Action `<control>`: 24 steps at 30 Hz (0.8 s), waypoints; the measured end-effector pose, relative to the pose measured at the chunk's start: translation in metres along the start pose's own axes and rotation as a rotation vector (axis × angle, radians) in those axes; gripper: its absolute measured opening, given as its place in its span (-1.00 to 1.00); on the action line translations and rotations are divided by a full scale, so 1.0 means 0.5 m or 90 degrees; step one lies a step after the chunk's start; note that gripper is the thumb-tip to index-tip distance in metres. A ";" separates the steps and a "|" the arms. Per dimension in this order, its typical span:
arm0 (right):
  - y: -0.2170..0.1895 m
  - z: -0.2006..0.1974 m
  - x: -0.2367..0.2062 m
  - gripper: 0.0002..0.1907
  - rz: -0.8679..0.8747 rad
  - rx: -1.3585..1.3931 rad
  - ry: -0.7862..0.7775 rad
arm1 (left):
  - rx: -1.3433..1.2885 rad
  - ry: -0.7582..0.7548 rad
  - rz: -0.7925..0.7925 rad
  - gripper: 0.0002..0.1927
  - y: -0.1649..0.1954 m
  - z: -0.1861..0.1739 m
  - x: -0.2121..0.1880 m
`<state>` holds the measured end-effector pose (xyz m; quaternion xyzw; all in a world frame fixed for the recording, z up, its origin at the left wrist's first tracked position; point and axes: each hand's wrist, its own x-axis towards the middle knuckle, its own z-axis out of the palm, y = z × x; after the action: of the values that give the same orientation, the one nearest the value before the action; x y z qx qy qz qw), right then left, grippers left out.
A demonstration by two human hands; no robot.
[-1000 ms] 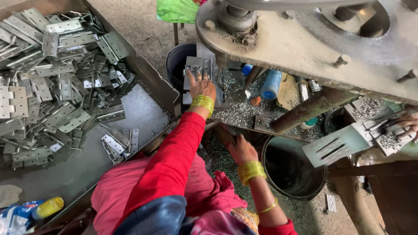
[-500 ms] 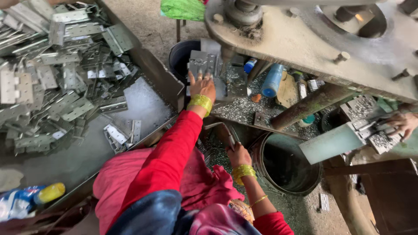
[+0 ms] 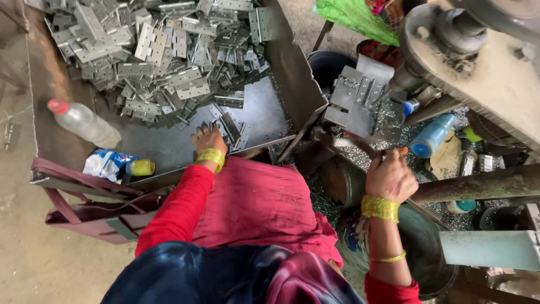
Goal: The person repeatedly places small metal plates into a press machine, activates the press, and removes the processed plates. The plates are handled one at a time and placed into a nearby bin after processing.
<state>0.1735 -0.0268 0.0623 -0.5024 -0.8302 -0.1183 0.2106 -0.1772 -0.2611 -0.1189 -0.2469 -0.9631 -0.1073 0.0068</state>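
My left hand (image 3: 209, 139) reaches into the large grey sheet-metal tray (image 3: 292, 73), fingers spread and pressed down on a few flat silver steel hinge plates (image 3: 229, 128) lying loose on the tray floor; I cannot tell whether it has actually gripped one. Just beyond it the heaped pile of the same silver hinges (image 3: 152, 50) fills the far end of the tray. My right hand (image 3: 390, 177) is curled into a closed fist around a thin dark metal rod (image 3: 419, 209) near the press, and something small and orange shows at the top of the fist; what it is I cannot make out. Ahead of that hand a stack of grey punched hinge plates (image 3: 354, 95) stands against the heavy rusty-grey press machine (image 3: 489, 73), with silver metal shavings scattered below. A clear plastic bottle with a red cap (image 3: 84, 123) lies in the near left part of the tray, beside a crumpled blue-and-white wrapper (image 3: 104, 163). A blue plastic bottle (image 3: 430, 136) lies near the machine.
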 end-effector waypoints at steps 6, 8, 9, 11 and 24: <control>-0.021 -0.031 0.006 -0.80 -0.052 0.026 0.083 | -0.003 -0.064 0.027 0.27 0.051 0.038 0.034; -0.018 -0.032 -0.002 -0.81 -0.047 0.012 0.072 | 0.033 -0.059 0.018 0.00 0.063 0.061 0.048; -0.017 -0.032 -0.003 -0.81 -0.047 0.009 0.072 | 0.038 -0.061 0.024 -0.13 0.061 0.071 0.055; -0.018 -0.031 -0.005 -0.82 -0.051 0.015 0.085 | 0.017 -0.088 0.059 -0.37 0.042 0.086 0.062; -0.036 -0.045 -0.010 -0.87 -0.060 0.068 0.125 | 0.167 -0.021 0.102 -0.13 0.059 0.064 0.061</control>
<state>0.1651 -0.0483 0.0798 -0.4368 -0.8334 -0.1326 0.3115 -0.1888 -0.2147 -0.1421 -0.3214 -0.9461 0.0244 0.0314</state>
